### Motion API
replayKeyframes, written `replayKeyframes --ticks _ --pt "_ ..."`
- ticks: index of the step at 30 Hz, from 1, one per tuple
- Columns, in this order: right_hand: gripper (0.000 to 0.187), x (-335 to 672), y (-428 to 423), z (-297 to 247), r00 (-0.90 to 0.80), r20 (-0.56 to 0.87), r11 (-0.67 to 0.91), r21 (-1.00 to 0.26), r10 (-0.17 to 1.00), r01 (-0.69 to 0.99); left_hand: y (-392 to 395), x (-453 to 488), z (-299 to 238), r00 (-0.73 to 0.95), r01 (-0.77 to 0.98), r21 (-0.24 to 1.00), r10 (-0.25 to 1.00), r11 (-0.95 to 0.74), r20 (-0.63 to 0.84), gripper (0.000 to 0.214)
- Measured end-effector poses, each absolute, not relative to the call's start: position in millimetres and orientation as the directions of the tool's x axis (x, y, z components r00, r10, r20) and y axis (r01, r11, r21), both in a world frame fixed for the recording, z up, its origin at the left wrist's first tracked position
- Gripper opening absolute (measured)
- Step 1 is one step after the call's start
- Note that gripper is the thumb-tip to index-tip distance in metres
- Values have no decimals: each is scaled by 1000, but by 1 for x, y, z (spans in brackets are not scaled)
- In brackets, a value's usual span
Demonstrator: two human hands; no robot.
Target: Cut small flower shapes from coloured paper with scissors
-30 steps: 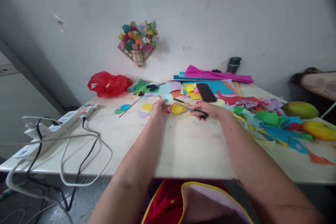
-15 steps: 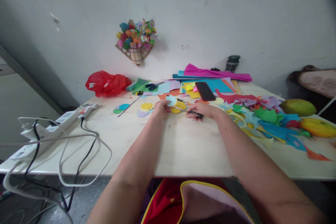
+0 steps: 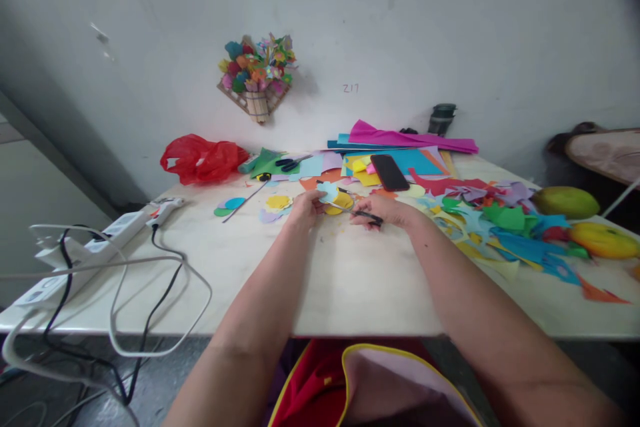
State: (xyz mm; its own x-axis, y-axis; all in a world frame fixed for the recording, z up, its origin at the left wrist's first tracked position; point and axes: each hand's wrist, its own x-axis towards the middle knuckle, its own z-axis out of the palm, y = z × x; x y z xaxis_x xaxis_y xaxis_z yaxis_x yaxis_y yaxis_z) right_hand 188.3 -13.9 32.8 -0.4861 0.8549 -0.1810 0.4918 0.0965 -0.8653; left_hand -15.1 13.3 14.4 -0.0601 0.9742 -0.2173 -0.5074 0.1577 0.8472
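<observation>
Between the fingers of my left hand is a light blue paper piece with a rounded, petal-like outline. My right hand grips the dark handles of a pair of scissors, whose blades point left to the lower edge of the blue paper. Just behind the blades a yellow paper piece lies on the table. Yellow paper flowers rest left of my left hand, above some lilac ones. Tiny paper bits are scattered under the scissors.
Colourful paper scraps and yellow-green fruit cover the right side. A phone lies on paper sheets at the back. A second pair of scissors, a red plastic bag and a power strip with cables are to the left.
The scissors and my right hand have shifted very slightly left, and the blades now sit closer against the blue paper. My left hand still holds it in nearly the same place.
</observation>
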Motion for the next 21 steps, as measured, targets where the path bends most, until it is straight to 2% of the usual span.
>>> replayKeyframes --ticks 14,21 --pt "42 186 -13 32 -497 -146 128 -870 856 477 10 -11 19 -36 -506 841 970 191 -242 12" --pt "36 184 -16 33 -471 -137 122 -870 871 478 11 -12 17 -30 -517 835 971 187 -237 14"
